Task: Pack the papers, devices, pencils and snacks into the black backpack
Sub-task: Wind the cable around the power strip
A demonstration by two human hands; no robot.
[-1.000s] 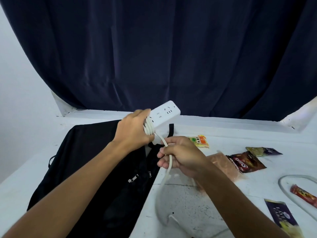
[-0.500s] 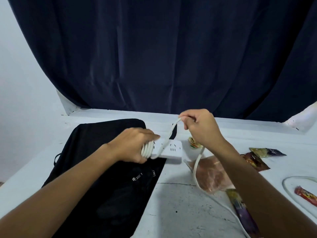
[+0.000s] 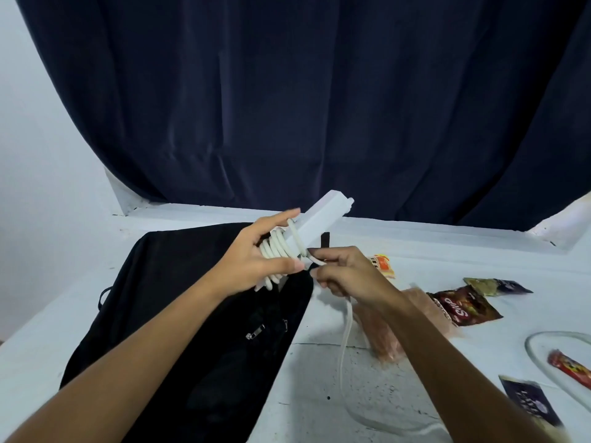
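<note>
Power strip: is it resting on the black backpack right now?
Apart. The head view shows the power strip lifted in the left hand, its far end against the curtain, well above the black backpack on the table.

A makeshift recording set — white table (image 3: 447,247), dark curtain (image 3: 303,100) backdrop, plain white wall (image 3: 38,155)

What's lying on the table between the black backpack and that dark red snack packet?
In the head view, between the black backpack and the dark red snack packet lie a pinkish clear packet and the loose white cord hanging from the right hand.
</note>
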